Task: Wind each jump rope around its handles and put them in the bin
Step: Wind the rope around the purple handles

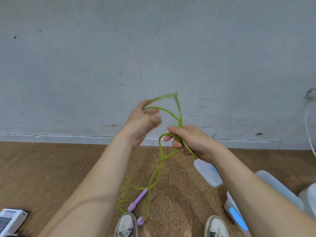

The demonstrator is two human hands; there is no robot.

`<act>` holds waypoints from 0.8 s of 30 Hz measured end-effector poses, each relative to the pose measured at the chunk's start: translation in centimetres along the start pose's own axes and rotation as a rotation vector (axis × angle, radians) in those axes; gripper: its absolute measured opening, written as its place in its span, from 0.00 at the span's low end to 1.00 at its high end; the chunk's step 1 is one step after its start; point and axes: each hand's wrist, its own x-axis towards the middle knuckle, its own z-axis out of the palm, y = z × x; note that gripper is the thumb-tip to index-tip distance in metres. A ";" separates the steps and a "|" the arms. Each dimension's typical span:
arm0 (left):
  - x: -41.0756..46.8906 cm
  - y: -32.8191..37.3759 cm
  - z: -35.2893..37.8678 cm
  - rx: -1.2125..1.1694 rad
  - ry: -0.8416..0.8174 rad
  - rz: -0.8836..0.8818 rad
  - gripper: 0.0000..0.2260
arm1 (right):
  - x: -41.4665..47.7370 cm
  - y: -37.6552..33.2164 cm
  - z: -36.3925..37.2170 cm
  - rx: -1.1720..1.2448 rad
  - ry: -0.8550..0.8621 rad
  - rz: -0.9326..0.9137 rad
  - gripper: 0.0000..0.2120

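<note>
Down at the near edge of the floor stand two grey shoes [126,225], and a purple handle [141,220] lies just beside the left one. A second purple handle [137,200] lies slightly farther in, angled toward the wall. Both are on the floor, well below the hands. From them the green jump rope [154,177] climbs in two thin strands that cross on the way up, and a slack part curls on the brown floor [59,168] beside the left forearm.

Higher up, the right hand [186,141] grips a bunch of several strands, its fingers curled tight round them and the thumb lying along the top. One strand bows out to the left of its fingertips and another runs down across the palm toward the wrist. Above it, two strands rise and arc over to the left hand [145,117]. That hand is raised and blurred, with its fingers curled on the rope near their tips. The blur hides exactly how they pinch it. The top of the arc is smeared as well.

By the floor's right edge, a translucent bin [277,183] shows partly behind the right forearm. A smaller translucent container [206,173] with a blue patch lies just under the right wrist. A printed box [12,219] sits at the near-left corner. Beyond the floor's far edge stands a scuffed grey wall [153,48], and a white cable [309,134] hangs at its right.
</note>
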 end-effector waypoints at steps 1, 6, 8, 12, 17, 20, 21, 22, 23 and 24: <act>-0.3 -0.6 0.4 0.088 -0.072 -0.063 0.35 | -0.1 -0.1 0.0 -0.035 0.007 -0.011 0.18; -1.0 -1.2 0.6 0.113 -0.338 -0.128 0.35 | -1.0 -0.9 -0.2 -0.175 -0.030 -0.077 0.17; -1.1 -0.9 0.8 0.065 -0.387 -0.141 0.30 | -1.3 -0.8 0.1 -0.274 -0.061 -0.120 0.13; -1.4 -1.5 2.8 0.245 -0.197 -0.017 0.24 | -0.7 0.2 0.8 -0.566 0.036 -0.170 0.09; -1.5 0.2 4.3 -0.088 -0.089 0.143 0.19 | -0.7 1.1 -0.7 -0.827 0.116 -0.113 0.39; -1.9 1.8 4.5 -0.256 -0.104 0.227 0.19 | -0.8 0.8 -0.4 -0.385 0.114 -0.265 0.14; -1.9 2.4 4.4 -0.310 -0.092 0.257 0.18 | -0.9 0.5 -0.1 -0.270 0.049 -0.236 0.07; -1.8 3.0 4.2 -0.385 -0.061 0.291 0.18 | -0.7 0.7 0.0 -0.235 -0.018 -0.210 0.06; -1.6 3.8 3.6 -0.476 -0.017 0.333 0.17 | -0.5 1.2 -0.1 -0.290 -0.076 -0.185 0.08; -1.3 4.6 2.7 -0.578 0.029 0.384 0.15 | -0.5 1.6 -0.2 -0.415 -0.131 -0.140 0.10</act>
